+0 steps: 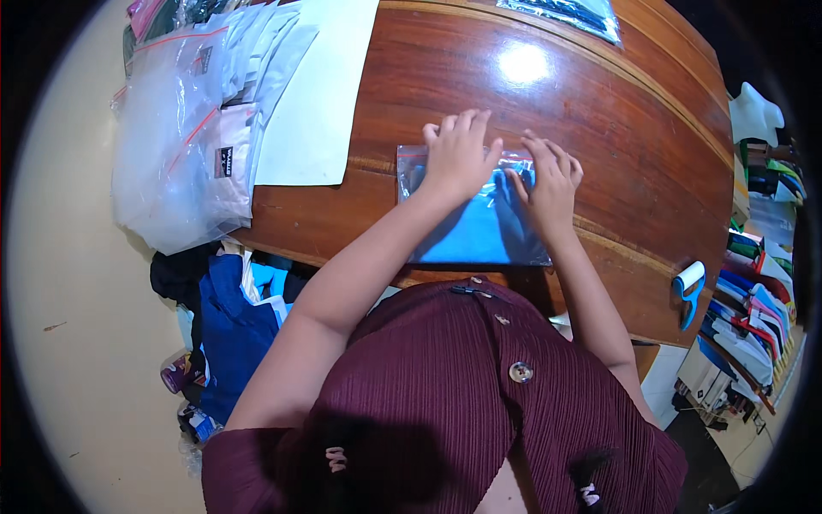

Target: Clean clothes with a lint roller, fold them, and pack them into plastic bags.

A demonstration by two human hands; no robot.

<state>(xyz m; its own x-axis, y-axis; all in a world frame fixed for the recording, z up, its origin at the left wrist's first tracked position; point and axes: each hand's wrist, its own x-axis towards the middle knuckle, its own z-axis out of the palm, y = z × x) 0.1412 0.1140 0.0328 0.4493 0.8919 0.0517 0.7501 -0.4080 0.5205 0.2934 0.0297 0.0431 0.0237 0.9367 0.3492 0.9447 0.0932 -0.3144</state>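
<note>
A clear plastic zip bag (pixel 478 238) with a folded blue garment inside lies flat on the wooden table, close to my body. Over its upper left part is my left hand (pixel 459 154), fingers apart, reaching across the bag's red-lined top edge. At the upper right of the same bag, my right hand (pixel 549 177) rests on or just above it with its fingers spread and slightly bent. Neither hand is closed around anything. Whether the fingertips press on the plastic cannot be told.
A stack of plastic bags (pixel 170 141) hangs over the table's left edge, beside a large white sheet (pixel 314 109). Another packed bag (pixel 565 16) lies at the far edge. A blue-handled lint roller (pixel 690 292) is at the right. Clothes (pixel 237 327) are heaped below on the left.
</note>
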